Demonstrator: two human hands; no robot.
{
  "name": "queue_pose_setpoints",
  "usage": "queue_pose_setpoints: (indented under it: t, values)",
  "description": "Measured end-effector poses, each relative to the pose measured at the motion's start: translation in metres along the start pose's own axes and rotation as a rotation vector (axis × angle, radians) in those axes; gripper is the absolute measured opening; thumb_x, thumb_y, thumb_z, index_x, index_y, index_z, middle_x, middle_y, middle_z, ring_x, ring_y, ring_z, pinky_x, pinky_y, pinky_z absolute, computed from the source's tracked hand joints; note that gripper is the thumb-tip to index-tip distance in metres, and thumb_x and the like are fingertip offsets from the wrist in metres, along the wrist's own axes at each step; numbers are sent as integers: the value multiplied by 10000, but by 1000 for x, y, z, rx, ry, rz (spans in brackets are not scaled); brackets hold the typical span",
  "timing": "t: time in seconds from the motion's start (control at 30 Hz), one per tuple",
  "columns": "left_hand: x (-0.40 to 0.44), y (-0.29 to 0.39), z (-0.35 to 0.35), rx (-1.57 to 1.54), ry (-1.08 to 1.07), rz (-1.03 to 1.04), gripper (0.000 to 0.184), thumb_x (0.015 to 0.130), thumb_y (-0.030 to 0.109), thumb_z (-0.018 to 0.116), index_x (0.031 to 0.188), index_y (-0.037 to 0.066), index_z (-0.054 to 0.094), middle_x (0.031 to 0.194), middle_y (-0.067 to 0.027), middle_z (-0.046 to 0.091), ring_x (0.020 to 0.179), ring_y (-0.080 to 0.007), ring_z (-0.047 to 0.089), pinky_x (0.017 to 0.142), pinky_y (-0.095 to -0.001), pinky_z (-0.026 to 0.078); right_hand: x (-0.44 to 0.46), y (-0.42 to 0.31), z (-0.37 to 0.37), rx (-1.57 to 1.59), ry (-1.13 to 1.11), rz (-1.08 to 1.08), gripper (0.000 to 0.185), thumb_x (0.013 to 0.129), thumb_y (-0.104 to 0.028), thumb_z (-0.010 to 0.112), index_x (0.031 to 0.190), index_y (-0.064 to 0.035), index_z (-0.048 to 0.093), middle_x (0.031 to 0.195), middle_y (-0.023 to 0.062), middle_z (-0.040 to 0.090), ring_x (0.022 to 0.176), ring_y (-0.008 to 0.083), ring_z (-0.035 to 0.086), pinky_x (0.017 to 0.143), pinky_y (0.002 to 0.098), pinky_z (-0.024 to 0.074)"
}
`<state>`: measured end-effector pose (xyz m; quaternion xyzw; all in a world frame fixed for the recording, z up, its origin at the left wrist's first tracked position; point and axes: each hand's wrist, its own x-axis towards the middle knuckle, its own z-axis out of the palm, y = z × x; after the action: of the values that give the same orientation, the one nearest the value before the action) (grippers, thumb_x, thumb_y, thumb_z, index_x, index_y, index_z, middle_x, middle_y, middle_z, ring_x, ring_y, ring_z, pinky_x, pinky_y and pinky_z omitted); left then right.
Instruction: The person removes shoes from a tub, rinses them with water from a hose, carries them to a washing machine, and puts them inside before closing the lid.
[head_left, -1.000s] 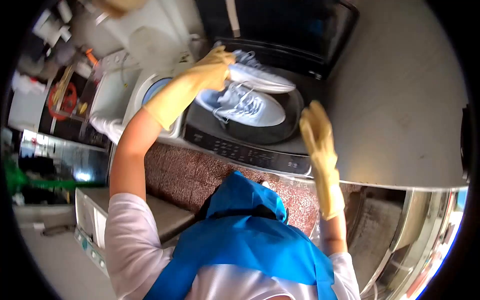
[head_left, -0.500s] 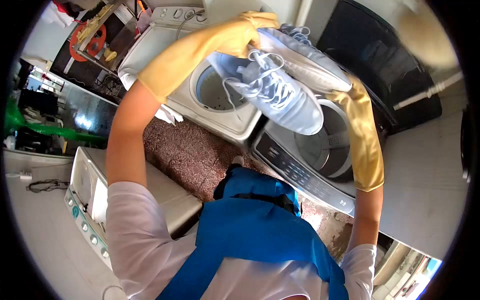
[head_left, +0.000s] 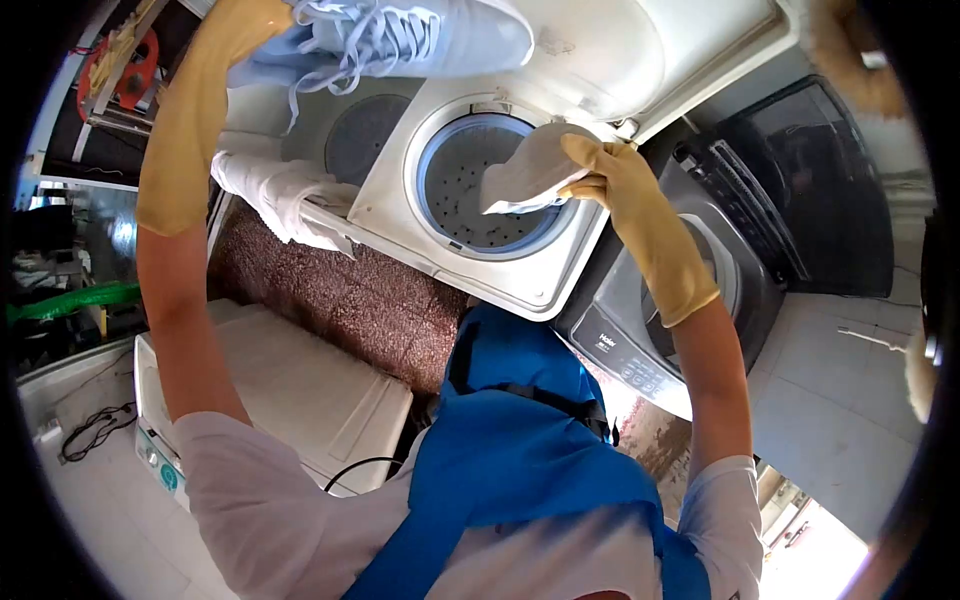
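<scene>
Both my hands wear yellow rubber gloves. At the upper left, my left hand (head_left: 250, 25) is closed on the heel end of a light blue sneaker (head_left: 420, 40) with white laces. One lace hangs loose below the shoe. My right hand (head_left: 610, 175) grips a second sneaker (head_left: 530, 170), its pale sole turned toward me. That shoe is tilted over the round, blue-rimmed spin tub (head_left: 460, 185) of a white twin-tub washing machine (head_left: 385, 205). Its lower end covers part of the opening, and the perforated tub bottom shows beside it.
A wet-looking white cloth (head_left: 285, 195) drapes over the twin-tub's left edge. To the right stands a grey washing machine (head_left: 640, 350) with its dark lid (head_left: 810, 190) raised. Behind my left arm is another white machine (head_left: 290, 380). Reddish speckled floor (head_left: 330, 300) lies between.
The two sneakers, held close together before, are now apart. My left hand has carried one up and left; my right hand has brought the other over the spin tub. My view has shifted too.
</scene>
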<state>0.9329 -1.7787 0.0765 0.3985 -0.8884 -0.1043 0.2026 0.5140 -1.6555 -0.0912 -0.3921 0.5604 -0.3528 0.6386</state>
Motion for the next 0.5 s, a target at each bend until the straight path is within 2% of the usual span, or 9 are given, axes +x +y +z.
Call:
queue_pose_setpoints:
  t: [0.03,0.07,0.1,0.2,0.27,0.33,0.37,0.47,0.5]
  values:
    - [-8,-46,5,-25,96,26,492,662,-28,716,1142,57,787,1368,-143,683,1329,-288,579,1048,-392,477,13,11,7,43,22,42,600,910,-386,795,1149,145,648,980,205,724,769,222,747,720,237,636]
    - [-11,-52,9,-38,90,21,492,662,-28,716,1142,57,787,1368,-143,683,1329,-288,579,1048,-392,477,17,12,16,87,44,80,611,911,-381,796,1145,160,638,968,213,714,765,224,746,700,223,637]
    - [-14,-42,11,-45,95,23,480,663,-31,718,1131,54,785,1372,-144,681,1332,-289,577,1052,-393,474,7,12,15,62,29,61,573,954,-388,729,1129,151,643,1008,217,711,816,205,755,712,201,624]
    - [-21,-45,26,-84,106,19,445,665,-40,724,1099,45,778,1381,-144,675,1341,-291,572,1067,-395,465,19,19,38,132,110,101,564,948,-336,744,1112,188,612,957,217,686,780,231,747,688,205,634]
    - [-26,-54,34,-109,120,15,422,667,-45,728,1077,39,774,1388,-145,670,1347,-293,569,1077,-397,459,42,45,39,124,106,160,562,955,-346,721,1100,186,612,966,228,689,784,232,746,687,200,626]
    - [-32,-57,37,-124,131,14,398,668,-51,732,1056,33,770,1394,-146,666,1352,-295,566,1087,-398,452,51,56,46,-17,35,164,557,958,-368,699,1046,178,633,952,229,696,784,217,747,680,204,616]
    - [-35,-60,38,-128,139,14,387,669,-54,734,1045,30,768,1397,-146,664,1355,-296,564,1092,-399,449,45,44,62,18,70,176,528,971,-363,662,980,165,660,927,218,708,787,200,747,677,214,611]
    - [-48,-64,35,-137,165,1,352,671,-62,740,1012,22,761,1407,-147,657,1364,-299,559,1106,-401,440,61,51,74,-13,37,272,537,948,-360,696,1070,157,622,941,200,693,852,205,750,732,198,616]
    - [-53,-67,34,-138,171,-7,340,672,-65,742,1002,19,759,1410,-147,655,1367,-300,558,1111,-402,437,79,81,70,31,-15,231,540,948,-374,693,1059,150,632,942,196,694,835,199,753,706,193,603]
